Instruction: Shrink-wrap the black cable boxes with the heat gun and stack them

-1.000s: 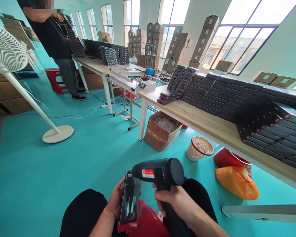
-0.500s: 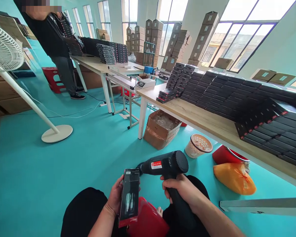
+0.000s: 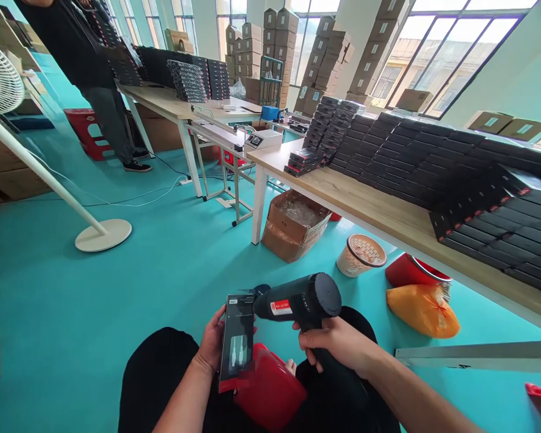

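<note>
A flat black box (image 3: 238, 343) with a red lower edge and a pale printed picture is gripped by its sides in my left hand (image 3: 213, 340). My right hand (image 3: 331, 346) is wrapped round the handle of a black heat gun (image 3: 297, 299) with a red and white label. The gun points left, and its nozzle end is close against the upper right edge of the box. Whether they touch I cannot tell. Below the box, between my knees, is a red plastic thing (image 3: 273, 391).
Stacked black boxes (image 3: 401, 159) cover much of the wooden table (image 3: 356, 195) at right. Beneath stand a carton (image 3: 293, 225), a patterned bin (image 3: 360, 255) and an orange bag (image 3: 421, 310). A white fan (image 3: 49, 174) and a person in black (image 3: 72, 54) are at left.
The view has shifted slightly. The heat gun's nozzle now lies a little lower against the box's upper right edge, and the box appears tilted further away. Both hands keep their holds.
</note>
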`<state>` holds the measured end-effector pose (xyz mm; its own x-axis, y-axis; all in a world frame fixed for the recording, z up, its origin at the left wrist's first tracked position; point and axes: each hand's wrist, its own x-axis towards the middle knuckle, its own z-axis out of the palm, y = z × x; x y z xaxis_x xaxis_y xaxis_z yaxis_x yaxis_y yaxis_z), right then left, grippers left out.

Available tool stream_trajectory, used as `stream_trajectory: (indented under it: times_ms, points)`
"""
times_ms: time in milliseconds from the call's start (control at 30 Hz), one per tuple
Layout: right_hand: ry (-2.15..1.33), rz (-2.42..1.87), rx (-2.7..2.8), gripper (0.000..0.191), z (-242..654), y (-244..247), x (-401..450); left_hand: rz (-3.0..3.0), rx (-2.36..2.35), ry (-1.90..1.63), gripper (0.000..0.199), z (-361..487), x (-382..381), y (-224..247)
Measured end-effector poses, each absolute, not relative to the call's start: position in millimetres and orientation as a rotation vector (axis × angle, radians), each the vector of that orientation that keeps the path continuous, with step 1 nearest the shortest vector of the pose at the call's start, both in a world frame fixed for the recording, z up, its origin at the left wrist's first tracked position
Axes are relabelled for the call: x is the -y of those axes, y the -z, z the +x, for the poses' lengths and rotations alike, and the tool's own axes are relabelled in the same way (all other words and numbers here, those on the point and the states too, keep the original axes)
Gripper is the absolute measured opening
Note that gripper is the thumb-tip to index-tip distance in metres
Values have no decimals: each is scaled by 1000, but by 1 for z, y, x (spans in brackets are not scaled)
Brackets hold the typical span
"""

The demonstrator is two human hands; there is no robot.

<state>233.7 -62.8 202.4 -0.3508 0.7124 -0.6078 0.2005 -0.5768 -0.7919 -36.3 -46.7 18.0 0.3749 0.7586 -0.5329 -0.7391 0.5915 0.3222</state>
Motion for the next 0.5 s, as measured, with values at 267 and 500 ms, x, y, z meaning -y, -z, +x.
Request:
stream_trajectory:
  times_ms: [267,500]
  points:
    - [-2216,-1520,1306,9,242,-192,85,-24,-678,-1021,54,-33,47,-21]
    - [-2202,-1329,1466,6,210,-203,71,-26,-739,-944,48,-34,45,-19]
